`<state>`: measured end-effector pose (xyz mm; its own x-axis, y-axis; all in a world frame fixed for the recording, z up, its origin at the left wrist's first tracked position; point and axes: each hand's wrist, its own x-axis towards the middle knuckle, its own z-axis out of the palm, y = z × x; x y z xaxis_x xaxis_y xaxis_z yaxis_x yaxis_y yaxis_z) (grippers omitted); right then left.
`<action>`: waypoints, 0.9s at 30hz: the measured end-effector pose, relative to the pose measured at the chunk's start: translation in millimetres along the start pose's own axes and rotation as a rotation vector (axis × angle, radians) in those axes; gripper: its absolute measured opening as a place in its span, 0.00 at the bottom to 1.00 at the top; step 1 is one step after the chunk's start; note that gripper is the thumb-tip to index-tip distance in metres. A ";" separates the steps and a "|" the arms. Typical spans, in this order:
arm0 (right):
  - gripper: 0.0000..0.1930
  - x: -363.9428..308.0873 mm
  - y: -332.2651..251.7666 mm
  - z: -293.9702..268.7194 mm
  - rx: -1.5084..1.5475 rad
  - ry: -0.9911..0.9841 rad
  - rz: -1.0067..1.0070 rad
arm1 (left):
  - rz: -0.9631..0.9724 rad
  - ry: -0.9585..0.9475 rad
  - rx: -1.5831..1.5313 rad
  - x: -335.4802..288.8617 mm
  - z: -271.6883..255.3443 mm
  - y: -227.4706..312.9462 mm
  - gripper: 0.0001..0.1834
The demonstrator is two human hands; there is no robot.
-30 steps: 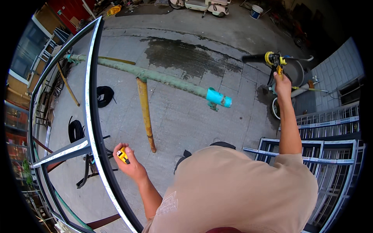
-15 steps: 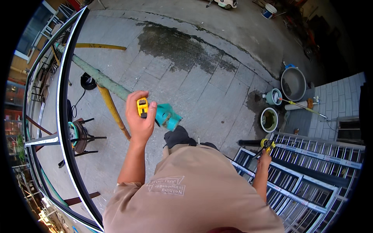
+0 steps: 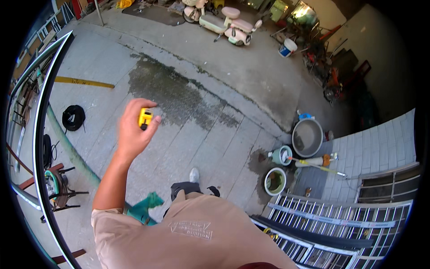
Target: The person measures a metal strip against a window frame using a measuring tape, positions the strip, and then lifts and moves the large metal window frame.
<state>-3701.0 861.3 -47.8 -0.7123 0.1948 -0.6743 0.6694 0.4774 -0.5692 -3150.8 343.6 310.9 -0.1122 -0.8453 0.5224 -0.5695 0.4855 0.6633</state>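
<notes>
My left hand (image 3: 133, 134) is raised over the paving with its fingers curled round a small yellow-and-black tape measure (image 3: 144, 117). The thumb lies along one side and the index finger arches over the top. Below that forearm, a long pale green pole (image 3: 74, 150) slants across the ground, with torn teal wrapping (image 3: 147, 207) at its near end beside my body. My right hand does not show. Past the right side of my shirt, a bit of a yellow-and-black tool (image 3: 270, 233) peeks out by the metal railings; what holds it is hidden.
A black-and-silver metal frame (image 3: 44, 107) stands along the left. Metal railing panels (image 3: 331, 219) are stacked at the lower right. Near them sit a white-rimmed bucket (image 3: 275, 181), a teal bucket (image 3: 282, 155) and a grey basin (image 3: 307, 137). A scooter (image 3: 230, 26) is parked at the back.
My view has swung, bringing the scooter in. My left hand, still gripping the tape measure, has moved left, away from the pole's end. My right hand has dropped out of sight behind my body.
</notes>
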 end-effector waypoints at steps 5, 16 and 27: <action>0.13 1.1 -68.1 77.7 -0.109 -0.054 -0.021 | 0.169 -0.230 -0.024 74.2 62.8 -16.8 0.19; 0.18 4.7 -204.8 278.7 -0.353 -0.182 -0.073 | -0.324 -0.294 -0.040 118.3 235.0 -176.1 0.23; 0.25 -7.7 -395.4 559.5 -0.808 -0.236 -0.166 | -1.289 -0.910 0.275 -211.7 226.2 -364.1 0.26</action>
<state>-3842.1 191.6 -80.8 -0.6648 -0.0724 -0.7435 0.1411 0.9652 -0.2201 -3103.9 295.4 -162.4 0.1688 -0.5340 -0.8285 -0.7744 -0.5918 0.2236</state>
